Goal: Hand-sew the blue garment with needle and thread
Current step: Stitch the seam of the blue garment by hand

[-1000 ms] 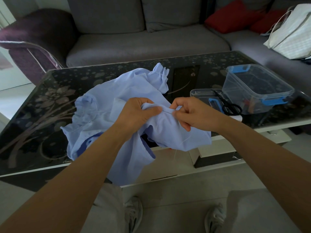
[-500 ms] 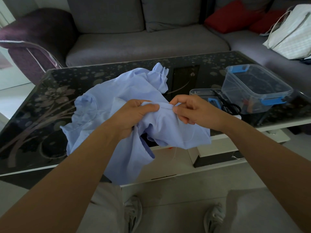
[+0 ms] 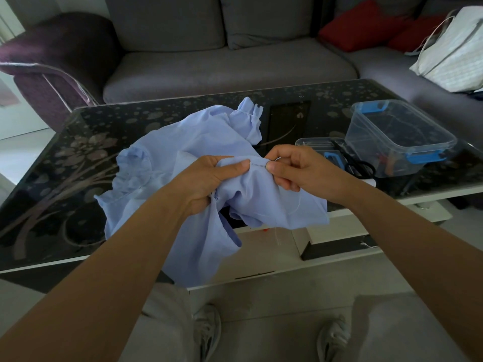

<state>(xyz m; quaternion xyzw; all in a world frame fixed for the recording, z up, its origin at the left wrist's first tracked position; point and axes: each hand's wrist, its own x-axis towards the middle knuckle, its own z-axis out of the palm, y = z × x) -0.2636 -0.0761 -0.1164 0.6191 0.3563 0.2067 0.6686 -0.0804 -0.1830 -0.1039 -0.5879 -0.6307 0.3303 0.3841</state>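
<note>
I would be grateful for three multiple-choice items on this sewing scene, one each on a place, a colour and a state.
1. Where do the scissors lie relative to the blue garment?
A. To its right, beside the clear container
B. On top of it
C. Under it

2. What colour are the container's clips?
A. Red
B. Blue
C. Green

3. What is the right hand doing?
A. Resting flat and open
B. Gripping the scissors
C. Pinching the needle at the garment's fold

Answers:
1. A, since the black handles show right beside the container, apart from the cloth.
2. B, since both visible clips are bright blue.
3. C, since thumb and forefinger close on the thin needle lying along the fold.
</note>
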